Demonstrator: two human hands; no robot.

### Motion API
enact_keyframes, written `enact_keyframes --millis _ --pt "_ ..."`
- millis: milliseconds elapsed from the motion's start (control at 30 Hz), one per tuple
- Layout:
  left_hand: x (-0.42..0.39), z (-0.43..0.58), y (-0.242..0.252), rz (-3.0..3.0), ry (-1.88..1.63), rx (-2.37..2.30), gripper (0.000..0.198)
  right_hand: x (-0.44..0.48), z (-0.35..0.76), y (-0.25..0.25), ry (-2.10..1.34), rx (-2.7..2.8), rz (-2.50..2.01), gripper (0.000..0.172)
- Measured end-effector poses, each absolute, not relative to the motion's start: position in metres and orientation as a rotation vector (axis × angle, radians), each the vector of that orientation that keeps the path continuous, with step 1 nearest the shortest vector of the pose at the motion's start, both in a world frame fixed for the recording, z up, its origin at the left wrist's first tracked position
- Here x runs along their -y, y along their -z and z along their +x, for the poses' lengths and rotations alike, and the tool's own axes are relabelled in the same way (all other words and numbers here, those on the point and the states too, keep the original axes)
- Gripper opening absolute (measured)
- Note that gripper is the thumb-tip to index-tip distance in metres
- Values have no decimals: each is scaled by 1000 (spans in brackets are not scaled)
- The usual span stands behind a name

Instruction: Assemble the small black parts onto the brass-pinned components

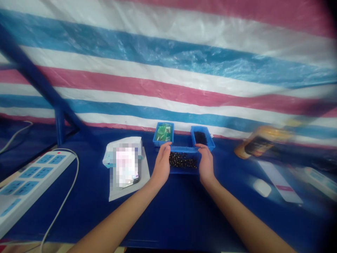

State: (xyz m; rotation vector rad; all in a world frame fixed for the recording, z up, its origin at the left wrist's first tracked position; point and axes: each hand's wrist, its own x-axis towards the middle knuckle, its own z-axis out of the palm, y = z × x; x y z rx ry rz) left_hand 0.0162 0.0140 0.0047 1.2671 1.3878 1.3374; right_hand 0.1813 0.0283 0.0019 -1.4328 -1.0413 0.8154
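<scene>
A shallow blue bin [182,172] of small shiny black parts [183,161] sits on the blue table in the middle of the view. My left hand [162,165] grips its left side, fingers pointing forward along the wall. On the opposite side my right hand [206,162] holds the bin's right wall, fingertips near the far corner. Both palms face inward, and each hand hides part of the wall it holds. Just behind stand a blue bin [156,143] with green pieces [164,133] and another blue bin [212,143] with dark pieces [200,137].
A lit phone [129,167], partly pixelated, lies on white packaging [116,195] at left. Farther left is a power strip [34,179] with a cable [71,189]. At right are a blurred bottle [259,142], a small white case [262,188] and a white strip [280,182]. Striped sheeting [168,77] hangs behind.
</scene>
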Motion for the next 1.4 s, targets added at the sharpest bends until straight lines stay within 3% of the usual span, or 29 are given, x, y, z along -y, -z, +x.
enact_keyframes --millis 733,1400 --pt "-15 36 13 1134 -1656 -1405 25 -14 163 7 -648 901 -1329 38" --pt "-7 34 18 1182 -1747 -1306 21 -14 165 24 -751 834 -1136 28"
